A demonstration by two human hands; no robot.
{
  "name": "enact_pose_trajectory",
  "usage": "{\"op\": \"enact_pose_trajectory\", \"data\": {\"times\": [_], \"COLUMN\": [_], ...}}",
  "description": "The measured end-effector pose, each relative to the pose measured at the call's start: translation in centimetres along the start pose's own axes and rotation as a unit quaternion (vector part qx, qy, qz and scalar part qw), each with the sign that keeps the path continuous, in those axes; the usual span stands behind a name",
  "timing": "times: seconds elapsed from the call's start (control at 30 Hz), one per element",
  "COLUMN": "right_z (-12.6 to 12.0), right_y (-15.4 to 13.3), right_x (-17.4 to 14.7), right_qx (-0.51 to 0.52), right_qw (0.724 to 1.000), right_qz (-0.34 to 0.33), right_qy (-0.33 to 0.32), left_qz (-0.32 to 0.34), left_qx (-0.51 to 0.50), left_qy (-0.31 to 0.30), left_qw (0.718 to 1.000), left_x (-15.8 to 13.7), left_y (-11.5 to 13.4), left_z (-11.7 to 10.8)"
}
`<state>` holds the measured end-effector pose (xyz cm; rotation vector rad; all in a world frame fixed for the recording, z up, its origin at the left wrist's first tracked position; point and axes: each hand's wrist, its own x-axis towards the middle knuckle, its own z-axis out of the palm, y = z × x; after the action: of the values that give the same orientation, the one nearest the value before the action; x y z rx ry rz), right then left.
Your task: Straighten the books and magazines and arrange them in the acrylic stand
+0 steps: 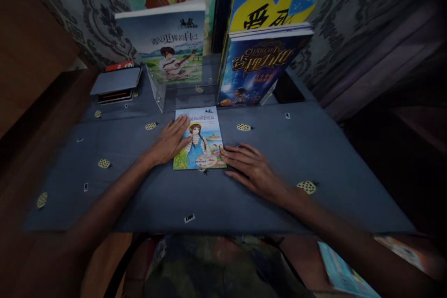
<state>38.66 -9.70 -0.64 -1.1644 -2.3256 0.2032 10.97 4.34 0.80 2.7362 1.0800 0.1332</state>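
Observation:
A thin paperback book lies closed and face up on the cloth-covered table, its cover showing a girl in blue overalls with a paint palette. My left hand rests on the book's left edge, fingers stretched over the upper part of the cover. On the other side, my right hand lies flat, fingertips touching the lower right edge of the book. Neither hand grips anything. Just behind the book stands a clear bookstand that holds upright books, among them one with a guitar player on its cover.
Right of the bookstand's middle stand a dark blue book and a blue-yellow book. A small stack of notebooks lies at the back left. A black flat object is at the back right. Patterned curtains hang behind the table.

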Motion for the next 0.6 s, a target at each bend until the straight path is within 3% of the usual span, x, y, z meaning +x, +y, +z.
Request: {"op": "enact_pose_trajectory", "data": {"times": [0.13,0.43,0.6], "right_z": [0.0,0.2,0.2], "right_y": [0.0,0.1,0.1], "right_x": [0.1,0.0,0.0], "right_qx": [-0.016,-0.016,-0.008], "right_qw": [1.000,1.000,1.000], "right_qz": [0.004,-0.011,-0.002], "right_qy": [-0.007,0.015,0.012], "left_qz": [0.016,0.079,0.111], "left_qx": [0.000,-0.004,0.019], "left_qy": [-0.002,-0.020,-0.023], "left_qw": [1.000,0.997,0.993], "left_x": [-1.5,-9.1,-11.6], "left_y": [0.0,2.1,3.0], "left_z": [-0.1,-1.0,-1.0]}}
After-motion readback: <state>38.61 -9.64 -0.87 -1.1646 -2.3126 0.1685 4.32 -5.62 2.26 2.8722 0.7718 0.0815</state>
